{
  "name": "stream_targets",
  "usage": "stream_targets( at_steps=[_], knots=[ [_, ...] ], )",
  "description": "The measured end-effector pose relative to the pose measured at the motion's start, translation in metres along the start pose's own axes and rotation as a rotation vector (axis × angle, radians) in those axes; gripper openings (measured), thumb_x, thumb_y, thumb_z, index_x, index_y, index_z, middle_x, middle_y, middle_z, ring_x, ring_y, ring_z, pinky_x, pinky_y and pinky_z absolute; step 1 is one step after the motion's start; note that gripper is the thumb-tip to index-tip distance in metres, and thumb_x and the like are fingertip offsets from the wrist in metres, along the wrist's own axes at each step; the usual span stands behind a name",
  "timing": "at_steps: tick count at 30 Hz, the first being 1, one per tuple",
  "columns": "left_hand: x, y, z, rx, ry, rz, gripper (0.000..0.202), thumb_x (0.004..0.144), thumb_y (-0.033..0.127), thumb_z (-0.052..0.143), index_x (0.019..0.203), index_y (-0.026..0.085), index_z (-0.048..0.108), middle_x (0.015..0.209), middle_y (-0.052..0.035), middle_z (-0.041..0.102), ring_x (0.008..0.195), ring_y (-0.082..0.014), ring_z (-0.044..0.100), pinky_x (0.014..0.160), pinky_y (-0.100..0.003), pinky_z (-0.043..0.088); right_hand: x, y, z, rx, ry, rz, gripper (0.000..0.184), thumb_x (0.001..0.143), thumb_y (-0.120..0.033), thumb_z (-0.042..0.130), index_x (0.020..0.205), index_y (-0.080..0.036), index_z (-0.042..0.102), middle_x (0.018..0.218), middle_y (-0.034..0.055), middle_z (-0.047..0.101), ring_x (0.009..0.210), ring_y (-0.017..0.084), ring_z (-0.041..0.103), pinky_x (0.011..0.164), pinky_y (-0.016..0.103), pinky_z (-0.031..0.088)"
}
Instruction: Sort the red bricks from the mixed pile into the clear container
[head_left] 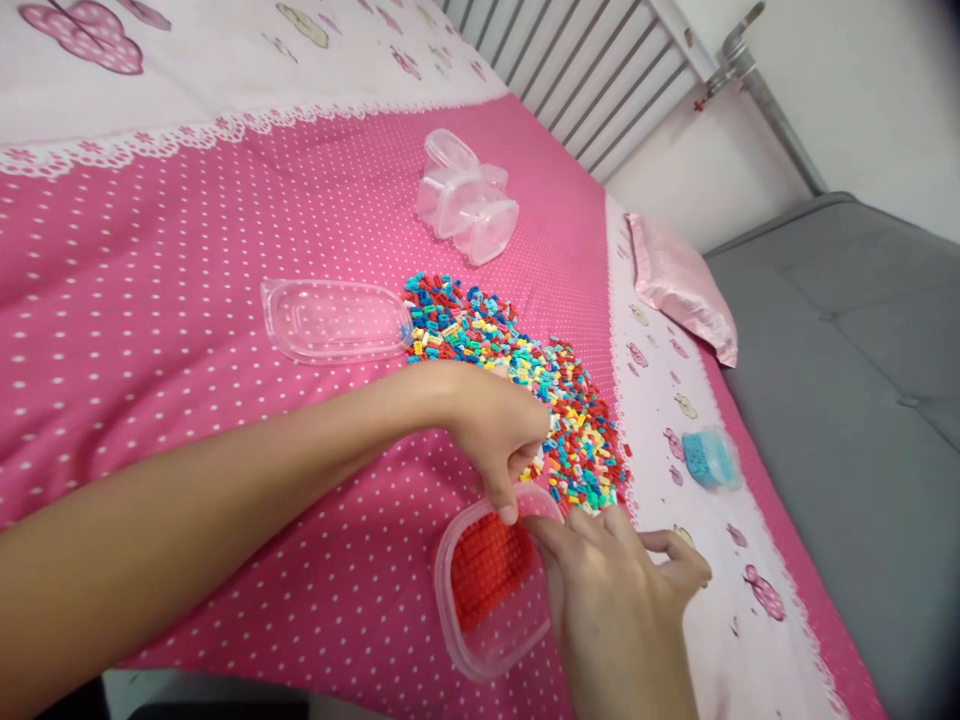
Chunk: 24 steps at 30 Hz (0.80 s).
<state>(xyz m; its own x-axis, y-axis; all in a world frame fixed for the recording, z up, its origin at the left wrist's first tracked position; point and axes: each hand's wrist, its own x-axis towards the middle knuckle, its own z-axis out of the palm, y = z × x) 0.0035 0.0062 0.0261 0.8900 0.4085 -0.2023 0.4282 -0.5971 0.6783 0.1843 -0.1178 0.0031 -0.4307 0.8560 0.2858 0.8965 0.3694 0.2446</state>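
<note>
A clear plastic container [484, 665] with a grid-like block of red toy bricks [487, 575] inside is near the bed's front edge. My left hand [499, 430] reaches over from the left, its fingers curled and its thumb pressed at the container's far rim. Close beside that thumb, my right hand [615, 590] grips the same rim from the right, with one finger sticking out. The undersides of both grips are hidden. Just beyond my hands spreads a pile of small loose toy bricks [577, 400] in red, blue, yellow, green and white.
A clear plastic lid [337, 320] lies left of the pile. Several empty clear containers [469, 200] stand clustered farther back. To the right are a small container of light-blue bricks [709, 460], a pink pillow [682, 285] and a grey headboard [847, 330]. Polka-dot bedding [187, 250] lies underneath.
</note>
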Motion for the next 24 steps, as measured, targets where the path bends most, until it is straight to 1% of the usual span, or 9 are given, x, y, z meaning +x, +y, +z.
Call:
stream_targets(
  at_steps=[4,7,9,12,14,16,19,21,24],
  knots=[
    [-0.0012,0.0011,-0.0001,-0.002,0.016,-0.008,0.024,0.072,0.014,0.086,0.055,0.016,0.068,0.049,0.0075,0.061,0.048,-0.0078,0.052,0.054,-0.024,0.034,0.0002,-0.0009,0.0000,-0.004,-0.011,0.057,0.055,0.097,-0.003,0.033,0.066,-0.028,0.072,0.055,-0.0014,0.059,0.065,0.019,0.051,0.079,0.043,0.019],
    [-0.0012,0.0003,0.0014,-0.019,0.035,-0.003,0.026,0.070,0.012,0.086,0.052,0.017,0.067,0.048,0.0074,0.061,0.047,-0.0082,0.051,0.054,-0.024,0.034,-0.0004,0.0012,-0.0021,0.007,-0.073,0.032,0.050,0.094,-0.001,0.036,0.072,-0.028,0.073,0.059,-0.0018,0.062,0.069,0.020,0.054,0.080,0.043,0.019],
    [-0.0006,-0.0009,0.0025,-0.037,0.040,0.009,0.028,0.068,0.012,0.087,0.050,0.018,0.067,0.046,0.0076,0.060,0.046,-0.0088,0.051,0.053,-0.025,0.032,-0.0017,0.0030,-0.0032,0.012,-0.093,0.008,0.048,0.093,-0.001,0.038,0.075,-0.029,0.073,0.060,-0.0022,0.063,0.068,0.020,0.054,0.080,0.043,0.019],
    [-0.0001,-0.0020,0.0028,-0.029,0.055,0.018,0.028,0.068,0.012,0.087,0.049,0.018,0.066,0.046,0.0075,0.060,0.047,-0.0094,0.051,0.055,-0.026,0.031,-0.0038,0.0033,-0.0032,-0.002,-0.050,0.038,0.048,0.093,-0.002,0.039,0.075,-0.029,0.074,0.060,-0.0012,0.062,0.067,0.020,0.053,0.081,0.044,0.019],
    [-0.0003,-0.0016,0.0018,-0.021,0.044,0.006,0.027,0.069,0.013,0.087,0.051,0.018,0.067,0.048,0.0067,0.062,0.049,-0.0097,0.052,0.057,-0.027,0.032,-0.0043,0.0017,-0.0022,0.002,-0.049,0.029,0.047,0.094,-0.003,0.039,0.076,-0.030,0.074,0.059,-0.0011,0.062,0.067,0.020,0.051,0.080,0.044,0.019],
    [-0.0007,-0.0006,0.0002,-0.020,0.010,-0.006,0.024,0.070,0.014,0.086,0.054,0.016,0.069,0.051,0.0056,0.063,0.051,-0.0098,0.052,0.058,-0.027,0.034,-0.0039,-0.0005,-0.0010,0.011,-0.075,0.023,0.047,0.096,-0.006,0.041,0.073,-0.030,0.074,0.058,-0.0010,0.060,0.066,0.020,0.050,0.079,0.043,0.019],
    [-0.0011,0.0006,-0.0010,-0.008,-0.014,-0.011,0.023,0.073,0.016,0.086,0.056,0.016,0.070,0.051,0.0053,0.064,0.050,-0.0093,0.052,0.056,-0.025,0.034,-0.0032,-0.0019,0.0002,0.005,-0.088,0.064,0.049,0.099,-0.010,0.041,0.067,-0.029,0.071,0.055,-0.0005,0.059,0.066,0.021,0.049,0.079,0.043,0.020],
    [-0.0011,0.0006,-0.0006,0.001,0.005,-0.008,0.023,0.073,0.016,0.086,0.056,0.016,0.070,0.051,0.0059,0.064,0.050,-0.0083,0.052,0.054,-0.023,0.034,-0.0040,0.0002,-0.0004,0.012,-0.098,0.046,0.048,0.100,-0.011,0.040,0.071,-0.030,0.073,0.057,-0.0011,0.061,0.066,0.020,0.051,0.079,0.043,0.020],
    [-0.0008,-0.0007,0.0014,0.001,0.022,0.000,0.025,0.072,0.018,0.087,0.055,0.016,0.069,0.049,0.0063,0.063,0.047,-0.0074,0.051,0.053,-0.023,0.033,-0.0065,0.0081,-0.0053,0.057,-0.129,0.009,0.043,0.102,-0.013,0.041,0.085,-0.033,0.075,0.065,-0.0028,0.068,0.070,0.020,0.056,0.078,0.042,0.020]
  ],
)
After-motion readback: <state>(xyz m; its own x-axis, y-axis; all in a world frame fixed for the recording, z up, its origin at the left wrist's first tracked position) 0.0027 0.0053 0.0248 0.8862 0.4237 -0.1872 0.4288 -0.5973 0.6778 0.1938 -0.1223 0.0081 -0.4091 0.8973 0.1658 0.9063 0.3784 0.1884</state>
